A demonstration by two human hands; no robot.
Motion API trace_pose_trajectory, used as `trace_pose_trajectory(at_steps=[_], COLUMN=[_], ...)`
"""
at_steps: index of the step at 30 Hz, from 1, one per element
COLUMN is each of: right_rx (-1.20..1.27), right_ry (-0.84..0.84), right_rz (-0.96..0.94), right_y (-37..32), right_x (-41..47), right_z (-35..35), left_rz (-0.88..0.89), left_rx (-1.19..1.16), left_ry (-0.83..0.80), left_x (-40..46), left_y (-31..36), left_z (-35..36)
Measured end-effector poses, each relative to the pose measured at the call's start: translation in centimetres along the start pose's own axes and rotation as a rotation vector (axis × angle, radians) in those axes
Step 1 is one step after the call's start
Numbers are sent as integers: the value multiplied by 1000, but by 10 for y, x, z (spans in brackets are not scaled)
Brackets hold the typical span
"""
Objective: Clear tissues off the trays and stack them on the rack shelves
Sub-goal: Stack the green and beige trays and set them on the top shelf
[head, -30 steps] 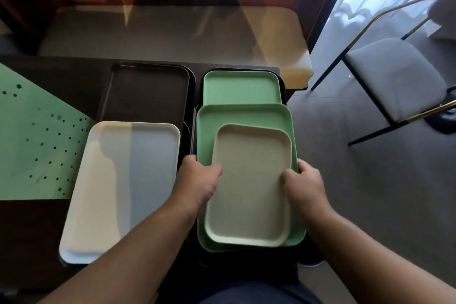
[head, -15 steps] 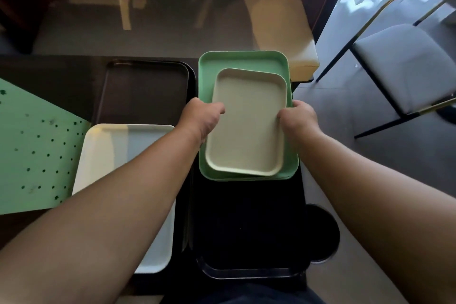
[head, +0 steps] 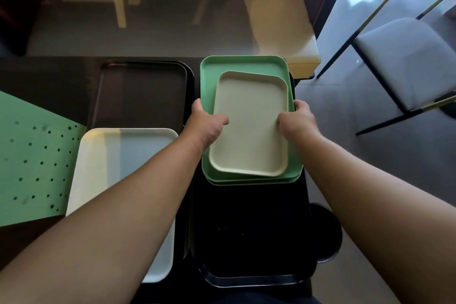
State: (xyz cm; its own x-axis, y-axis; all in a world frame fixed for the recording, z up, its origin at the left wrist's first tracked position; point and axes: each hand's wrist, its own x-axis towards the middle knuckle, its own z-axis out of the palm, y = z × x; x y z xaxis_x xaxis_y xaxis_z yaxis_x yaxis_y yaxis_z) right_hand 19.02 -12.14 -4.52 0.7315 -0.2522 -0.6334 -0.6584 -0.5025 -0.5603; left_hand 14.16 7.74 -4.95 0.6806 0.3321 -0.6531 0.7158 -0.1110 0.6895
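Observation:
A small beige tray (head: 249, 126) lies nested in a green tray (head: 237, 66), and a second green rim shows just beneath at the near edge. My left hand (head: 206, 123) grips the stack's left side with the thumb on the beige tray. On the right side, my right hand (head: 297, 119) holds it the same way. The stack sits over the far half of a black tray (head: 249, 276). No tissues are visible.
A large white tray (head: 118, 175) lies to the left, with a dark brown tray (head: 140, 96) behind it. A green dotted sheet (head: 29, 155) covers the table's left. A cushioned bench (head: 172, 22) stands beyond, a chair (head: 404, 61) and a round black bin (head: 325, 232) to the right.
Both hands carried the green and beige trays away from me onto the far green tray, uncovering the black tray near me. Over the last half second they barely moved.

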Motion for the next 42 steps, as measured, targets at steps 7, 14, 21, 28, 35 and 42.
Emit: trace_pose_trajectory(at_steps=[7, 14, 21, 28, 35, 42], right_rx=[181, 567, 598, 476, 376, 367], right_ry=[-6, -212, -469, -466, -418, -380], right_rz=[-45, -62, -43, -9, -22, 13], right_y=[15, 22, 31, 45, 52, 59], right_x=[-14, -49, -99, -144, -175, -181], right_z=[-13, -25, 4, 77, 155, 178], left_rz=[107, -27, -45, 4, -51, -68], left_rx=[21, -422, -249, -132, -130, -147], left_ry=[83, -115, 26, 49, 57, 19], left_x=[-18, -48, -96, -120, -114, -100], left_y=[-6, -9, -57, -95, -142, -176], left_z=[4, -51, -88, -153, -213, -228])
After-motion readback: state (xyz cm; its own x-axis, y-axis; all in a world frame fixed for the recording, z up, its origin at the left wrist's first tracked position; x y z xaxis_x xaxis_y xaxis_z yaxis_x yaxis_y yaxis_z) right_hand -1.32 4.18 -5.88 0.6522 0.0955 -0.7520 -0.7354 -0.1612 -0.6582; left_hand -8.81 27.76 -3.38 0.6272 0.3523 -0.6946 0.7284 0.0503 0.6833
